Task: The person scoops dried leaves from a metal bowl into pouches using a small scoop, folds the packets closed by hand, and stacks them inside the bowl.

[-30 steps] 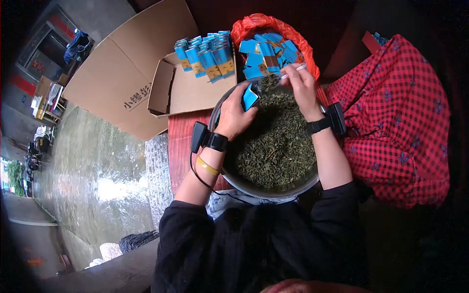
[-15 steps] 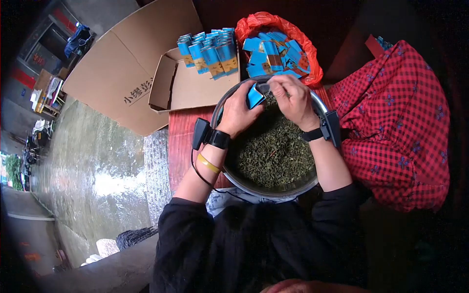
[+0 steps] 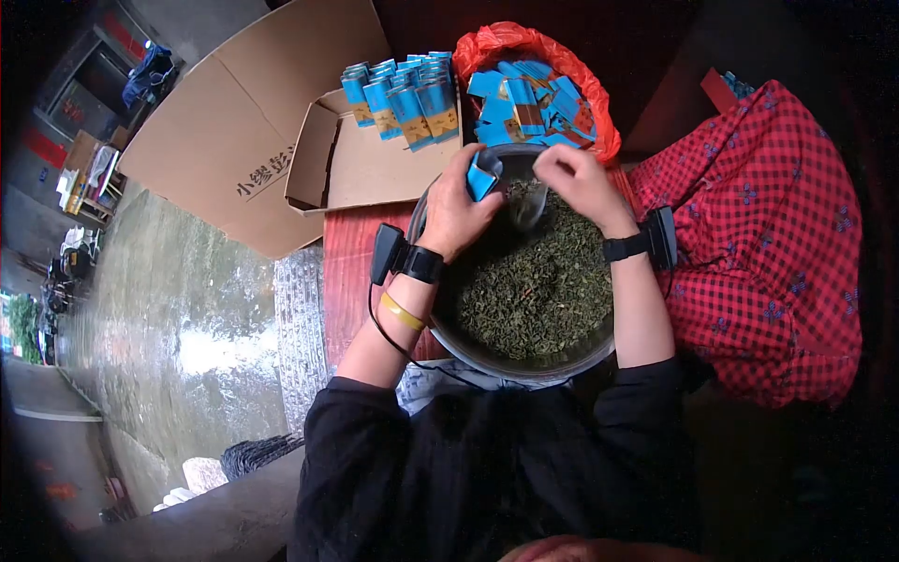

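Observation:
In the head view, my left hand (image 3: 452,208) is wrapped round a small blue packet (image 3: 483,176), its open mouth tilted up, above the left rim of a metal basin (image 3: 434,323). Loose dried tea leaves (image 3: 524,300) fill the basin. My right hand (image 3: 582,185) is closed with bent fingers over the far right side of the basin. Below and left of its fingers, a shiny scoop (image 3: 530,208) rests against the leaves; my fingers hide most of its handle.
Several upright blue-and-gold packets (image 3: 412,108) stand in a shallow cardboard box (image 3: 375,183) at the back left. Flat blue packets (image 3: 534,94) lie in a red plastic bag (image 3: 609,131) behind the basin. A red checked cloth (image 3: 749,253) drapes at the right.
My right hand has moved right, away from the packet mouth, and the scoop has gone from the packet down to the tea leaves. My left hand keeps the packet nearly in place.

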Action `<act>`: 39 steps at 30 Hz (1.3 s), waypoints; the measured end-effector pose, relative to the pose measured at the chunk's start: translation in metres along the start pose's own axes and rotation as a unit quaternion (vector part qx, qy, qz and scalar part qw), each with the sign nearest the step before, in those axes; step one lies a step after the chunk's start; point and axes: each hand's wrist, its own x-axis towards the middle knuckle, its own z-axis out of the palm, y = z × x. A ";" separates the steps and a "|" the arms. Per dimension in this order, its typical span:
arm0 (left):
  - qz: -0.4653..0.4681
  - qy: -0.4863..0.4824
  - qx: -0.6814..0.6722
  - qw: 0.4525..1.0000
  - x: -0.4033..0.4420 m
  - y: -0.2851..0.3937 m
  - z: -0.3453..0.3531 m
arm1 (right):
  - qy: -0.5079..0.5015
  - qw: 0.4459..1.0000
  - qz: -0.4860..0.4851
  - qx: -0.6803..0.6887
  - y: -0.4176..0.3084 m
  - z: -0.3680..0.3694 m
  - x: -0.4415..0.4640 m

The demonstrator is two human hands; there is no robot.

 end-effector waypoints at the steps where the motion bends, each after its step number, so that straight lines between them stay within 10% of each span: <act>1: 0.010 0.026 0.002 1.000 0.000 0.001 0.000 | -0.063 0.997 0.008 -0.033 -0.004 0.003 -0.004; 4: 0.019 0.043 0.006 0.999 0.001 0.005 0.000 | -0.001 0.983 -0.164 -0.087 -0.020 0.017 -0.001; 11: 0.035 -0.022 0.013 0.999 -0.001 0.005 0.002 | -0.104 0.984 -0.026 -0.142 -0.033 0.033 -0.016; 26: 0.021 0.017 -0.087 0.996 -0.001 0.002 0.002 | -0.025 0.985 -0.142 -0.097 -0.033 0.020 -0.010; 29: 0.011 -0.024 -0.053 0.998 -0.002 0.004 0.000 | -0.243 0.965 0.090 0.040 -0.019 0.015 -0.010; 32: -0.003 -0.054 -0.061 0.997 -0.001 0.007 -0.001 | -0.265 0.961 0.083 -0.010 -0.018 0.009 -0.008; 39: 0.007 -0.016 -0.100 0.995 -0.001 -0.004 0.006 | -0.095 0.987 -0.072 -0.111 -0.026 0.020 -0.010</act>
